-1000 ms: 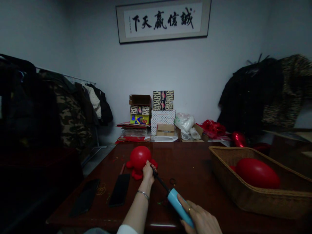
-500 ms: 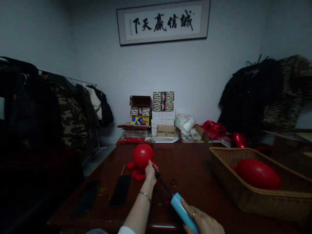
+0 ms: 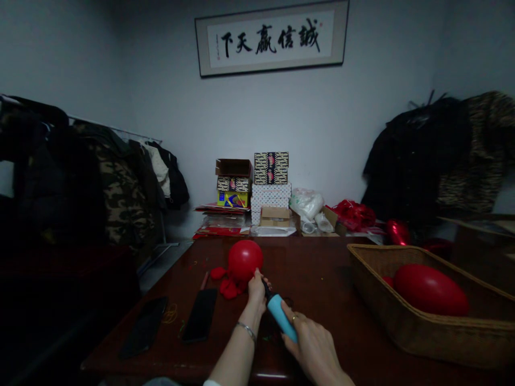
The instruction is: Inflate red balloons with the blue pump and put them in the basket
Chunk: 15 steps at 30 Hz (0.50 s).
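Observation:
My left hand [image 3: 257,287] is closed around the neck of a round red balloon [image 3: 245,260], where it meets the black end of a hand pump. The balloon is partly inflated, above the table. My right hand [image 3: 311,338] wraps round the light blue body of the balloon pump [image 3: 281,317], which slants up toward my left hand. The pump's nozzle is hidden in my left fingers. Several limp red balloons [image 3: 229,288] lie on the table just left of the inflated one.
A wicker basket [image 3: 402,324] on the right holds an inflated red balloon [image 3: 430,289]. Two dark phones [image 3: 200,315] and yellow rubber bands [image 3: 170,313] lie on the left of the brown table [image 3: 317,268]. Stacked boxes [image 3: 271,195] stand against the back wall.
My right hand has pushed the blue pump body forward and left toward my left hand, covering the black rod. The balloon and my left hand have shifted slightly right.

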### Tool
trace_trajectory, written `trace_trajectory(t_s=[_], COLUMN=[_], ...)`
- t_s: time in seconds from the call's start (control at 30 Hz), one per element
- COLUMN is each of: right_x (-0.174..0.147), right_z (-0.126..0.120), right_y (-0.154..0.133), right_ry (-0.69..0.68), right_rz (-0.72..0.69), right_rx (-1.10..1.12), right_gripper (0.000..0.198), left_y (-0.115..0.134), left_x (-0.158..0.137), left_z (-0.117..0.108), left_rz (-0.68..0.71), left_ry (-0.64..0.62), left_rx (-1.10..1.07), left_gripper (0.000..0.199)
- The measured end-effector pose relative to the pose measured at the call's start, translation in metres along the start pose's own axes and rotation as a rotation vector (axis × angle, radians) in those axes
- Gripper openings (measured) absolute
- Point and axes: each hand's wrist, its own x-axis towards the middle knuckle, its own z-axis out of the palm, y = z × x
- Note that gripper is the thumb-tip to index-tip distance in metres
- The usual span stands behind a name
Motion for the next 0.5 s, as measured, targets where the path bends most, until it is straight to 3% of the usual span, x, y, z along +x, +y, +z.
trace_trajectory(t_s=[0.23, 0.5], right_x=[-0.015, -0.042], right_z=[0.007, 0.006], right_y=[0.004, 0.036], right_ry=[-0.007, -0.094], right_rz=[-0.028, -0.031], right_rx=[0.017, 0.076], right_gripper=[0.063, 0.067], left_y=[0.004, 0.02], left_x=[0.005, 0.016], left_z=[-0.008, -0.014], left_rz=[0.03, 0.052], left_ry=[0.031, 0.081], left_rx=[-0.017, -0.011], left_gripper=[0.034, 0.028])
